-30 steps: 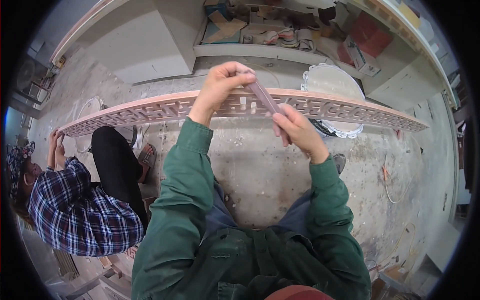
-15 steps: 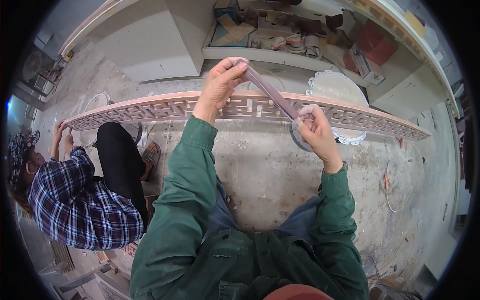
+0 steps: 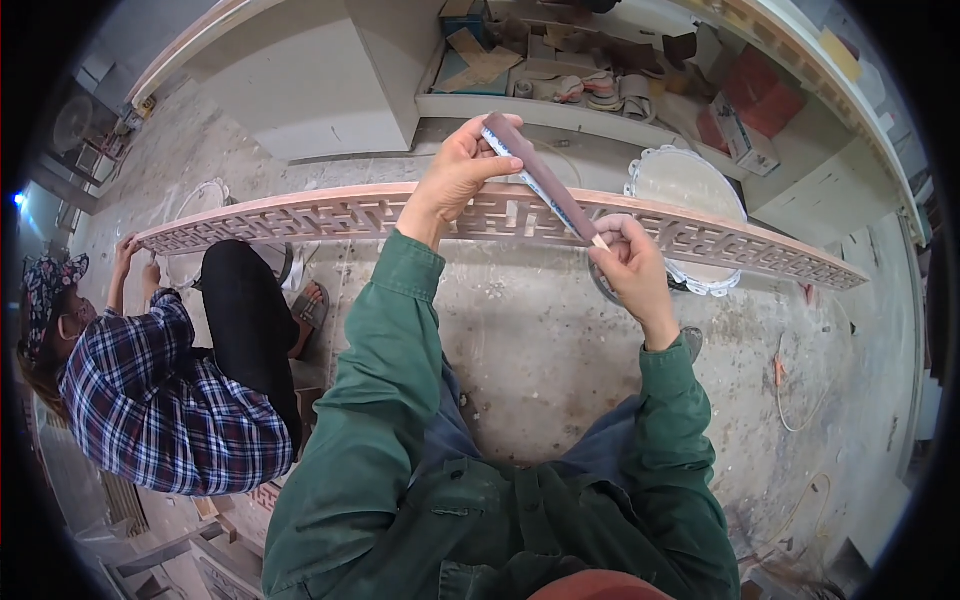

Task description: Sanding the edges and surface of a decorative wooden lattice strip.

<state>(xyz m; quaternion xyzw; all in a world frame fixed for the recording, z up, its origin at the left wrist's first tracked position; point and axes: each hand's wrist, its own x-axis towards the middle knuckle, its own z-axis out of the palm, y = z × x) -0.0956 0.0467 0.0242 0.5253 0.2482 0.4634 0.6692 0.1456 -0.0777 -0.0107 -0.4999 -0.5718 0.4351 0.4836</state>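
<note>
A long strip of reddish-brown sandpaper (image 3: 548,178) slants between my hands, its blue-and-white printed backing showing along one edge. It appears folded around a thin wooden stick (image 3: 600,242), whose pale tip sticks out at the lower end. My left hand (image 3: 452,176) is closed on the upper part of the sandpaper, thumb on its face. At the lower end, my right hand (image 3: 637,276) pinches the stick, with some fingers curled behind. Beneath both hands lies a long carved wooden lattice panel (image 3: 345,216), pinkish in tone.
A person in a plaid shirt (image 3: 170,390) crouches at left, hands at the panel's left end. A round white scalloped-edge piece (image 3: 690,185) lies under the panel's right half. Ahead stands a white cabinet (image 3: 290,85) beside a shelf of boxes and rolls. A cable (image 3: 790,405) trails at right.
The sandpaper strip has turned, so its printed backing edge now shows. My left thumb has shifted lower along the strip, and its top end now extends past my fingers.
</note>
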